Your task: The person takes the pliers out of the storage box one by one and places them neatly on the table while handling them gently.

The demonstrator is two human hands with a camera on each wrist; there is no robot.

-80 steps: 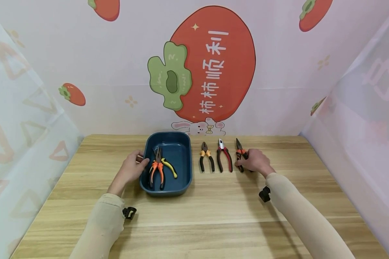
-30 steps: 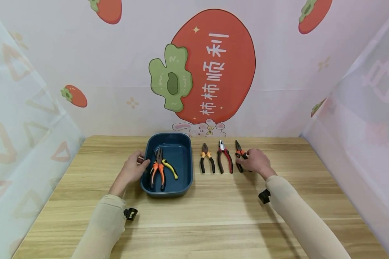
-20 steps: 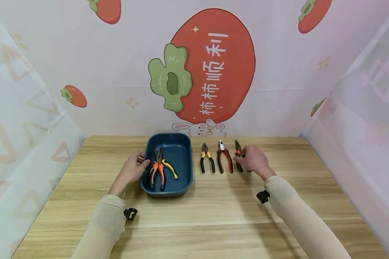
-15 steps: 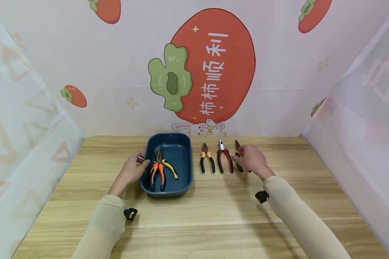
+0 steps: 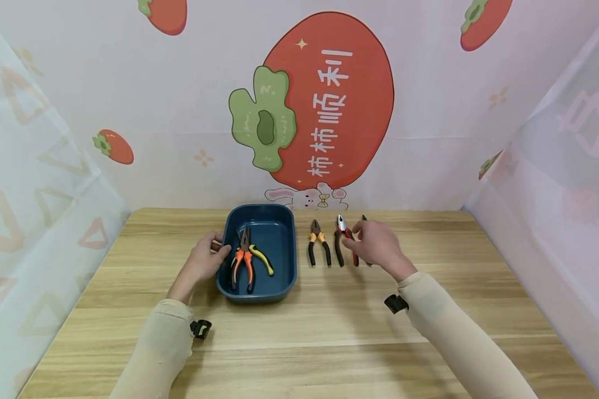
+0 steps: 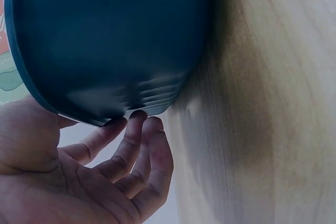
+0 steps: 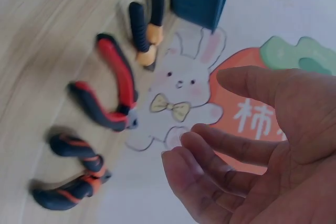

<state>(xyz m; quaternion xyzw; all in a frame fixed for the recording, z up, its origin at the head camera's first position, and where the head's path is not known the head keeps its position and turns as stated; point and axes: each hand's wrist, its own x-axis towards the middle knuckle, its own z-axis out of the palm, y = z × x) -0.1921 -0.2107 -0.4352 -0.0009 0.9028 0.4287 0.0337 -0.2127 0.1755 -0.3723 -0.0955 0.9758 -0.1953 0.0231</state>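
My left hand (image 5: 204, 260) holds the left wall of a dark blue tray (image 5: 288, 271), thumb at the rim and fingertips against its outer side. Inside the tray lie orange-handled pliers (image 5: 245, 244), overlapping a pair with a yellow handle (image 5: 262, 260). My right hand (image 5: 379, 246) hovers above the pliers at the right, fingers loosely bent and apart, with nothing between them. Below it are red-and-black-handled pliers (image 7: 123, 72) and black-and-orange-handled long-nose pliers (image 7: 94, 179), largely hidden in the head view. Pliers with black-and-yellow handles (image 5: 316, 235) lie nearest the tray.
The wooden table (image 5: 299, 354) extends toward the front. A printed fabric backdrop (image 5: 429, 166) rises behind its far edge, with fabric walls at left and right. A black wrist strap piece (image 5: 396, 303) hangs under the right sleeve.
My right hand has let go of the black-and-orange pliers and risen leftward over the red-and-black pair. Those pliers stay on the table. My left hand and the tray have not moved.
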